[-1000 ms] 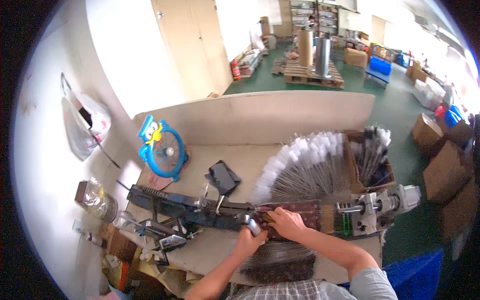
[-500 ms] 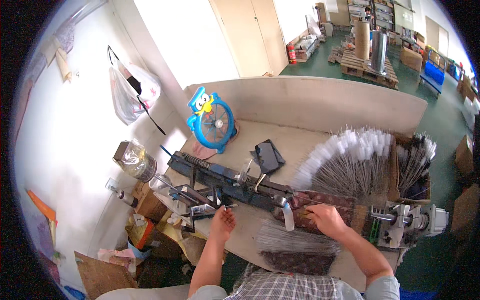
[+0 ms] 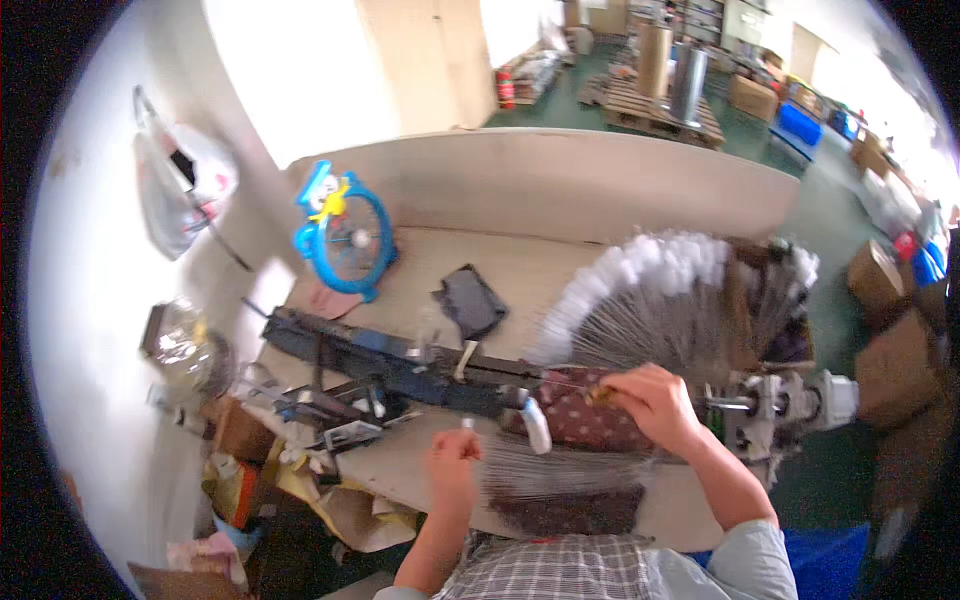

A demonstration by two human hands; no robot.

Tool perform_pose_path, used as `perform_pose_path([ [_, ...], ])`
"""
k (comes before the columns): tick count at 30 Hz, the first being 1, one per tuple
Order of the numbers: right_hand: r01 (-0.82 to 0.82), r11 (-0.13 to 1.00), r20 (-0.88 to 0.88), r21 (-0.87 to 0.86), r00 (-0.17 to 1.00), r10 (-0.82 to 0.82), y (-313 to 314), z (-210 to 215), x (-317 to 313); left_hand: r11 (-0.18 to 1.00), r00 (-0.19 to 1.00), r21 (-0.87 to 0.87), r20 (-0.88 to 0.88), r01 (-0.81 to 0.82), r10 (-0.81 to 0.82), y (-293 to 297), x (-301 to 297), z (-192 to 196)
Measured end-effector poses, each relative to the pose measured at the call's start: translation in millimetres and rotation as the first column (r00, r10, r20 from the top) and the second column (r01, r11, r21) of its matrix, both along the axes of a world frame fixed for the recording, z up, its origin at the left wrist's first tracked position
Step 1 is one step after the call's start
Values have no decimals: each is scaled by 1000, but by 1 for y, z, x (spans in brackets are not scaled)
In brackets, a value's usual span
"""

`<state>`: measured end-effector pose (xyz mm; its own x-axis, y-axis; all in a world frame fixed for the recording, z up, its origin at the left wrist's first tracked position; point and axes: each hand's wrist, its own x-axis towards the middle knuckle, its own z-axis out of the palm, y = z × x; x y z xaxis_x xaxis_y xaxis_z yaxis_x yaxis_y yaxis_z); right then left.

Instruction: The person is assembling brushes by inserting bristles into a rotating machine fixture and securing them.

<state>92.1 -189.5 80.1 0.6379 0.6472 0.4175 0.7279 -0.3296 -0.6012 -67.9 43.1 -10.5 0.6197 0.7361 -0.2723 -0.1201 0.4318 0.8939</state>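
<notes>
My right hand (image 3: 658,405) pinches a small brass-coloured piece (image 3: 600,395), close to thin wire over the dotted maroon cloth (image 3: 585,418). My left hand (image 3: 453,465), blurred, is curled in front of the bench machine; a small whitish tip shows above its fingers, too smeared to name. A long dark machine rail (image 3: 390,362) runs across the bench between wall and cloth. At its right end hangs a white tube-like piece (image 3: 536,428). Below the cloth lies a bundle of thin wires (image 3: 560,475), with more maroon cloth under its lower part.
White-tipped wire brushes (image 3: 640,300) fan out at the back right, beside a box of more (image 3: 785,310). A metal chuck unit (image 3: 775,410) stands at the bench's right end. A blue toy-like wheel (image 3: 350,240) and a black flat case (image 3: 470,302) rest behind the rail.
The view has swung right, so the bench appears farther left. Relative to the bench, both hands have moved right: the left away from the black frame, the right along the cloth toward the chuck.
</notes>
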Motion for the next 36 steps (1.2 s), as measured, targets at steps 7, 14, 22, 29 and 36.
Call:
perform_pose_path([
  [7, 125, 992, -254, -27, 959, -128, -18, -8, 9, 866, 873, -132, 149, 482, -463, -102, 68, 24],
  [14, 166, 986, -573, 27, 811, -121, -35, -8, 9, 828, 823, 34, 90, 560, -560, -119, 92, 12],
  [22, 5, 999, -24, -50, 1000, -6, -31, -2, 15, 949, 950, -53, 66, 310, -307, -100, 85, 22],
  [29, 113, 981, 217, -156, 973, -77, 35, -25, 21, 917, 944, -226, 102, 329, -313, -90, 84, 30],
  [36, -10, 993, -76, -113, 997, 2, 37, -16, 21, 902, 911, -131, 55, 411, -408, -86, 79, 31],
])
